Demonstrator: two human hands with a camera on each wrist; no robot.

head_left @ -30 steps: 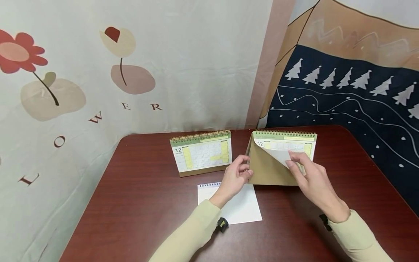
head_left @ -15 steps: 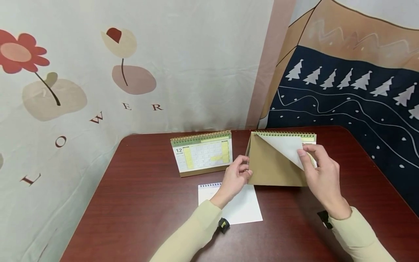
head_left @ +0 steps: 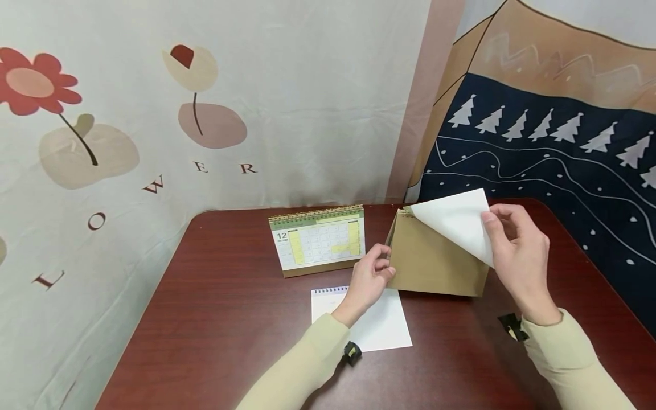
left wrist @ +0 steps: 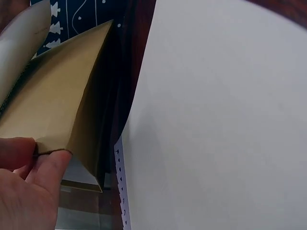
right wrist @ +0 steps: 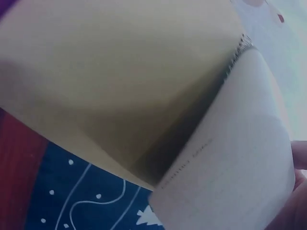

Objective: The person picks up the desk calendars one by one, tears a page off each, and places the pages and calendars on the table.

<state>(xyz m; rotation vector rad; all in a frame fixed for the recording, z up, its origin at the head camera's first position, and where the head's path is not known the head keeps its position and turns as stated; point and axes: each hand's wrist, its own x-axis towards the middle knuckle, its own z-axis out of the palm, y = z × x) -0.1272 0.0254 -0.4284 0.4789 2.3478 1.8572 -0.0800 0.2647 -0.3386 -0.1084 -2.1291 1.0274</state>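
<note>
A brown cardboard desk calendar (head_left: 435, 262) stands at the right of the table. My left hand (head_left: 370, 277) pinches its left edge; in the left wrist view thumb and fingers (left wrist: 50, 167) hold the cardboard's lower corner. My right hand (head_left: 520, 250) pinches the edge of a white calendar page (head_left: 458, 219), lifted and curled up from the brown backing. In the right wrist view the page (right wrist: 230, 153) bends away from the backing (right wrist: 115, 72), still joined at the coil. A loose white sheet (head_left: 381, 322) with a perforated top edge lies under my left forearm.
A second desk calendar (head_left: 320, 242), showing 12 with yellow columns, stands to the left on the dark red table (head_left: 215, 319). Behind the table hang a pale flower-print cloth (head_left: 307, 114) and a navy cloth with white trees (head_left: 538, 154).
My right hand has moved right and up, pulling the page from the calendar's front so more brown backing shows. The calendar tilts slightly. My left hand stays at its edge.
</note>
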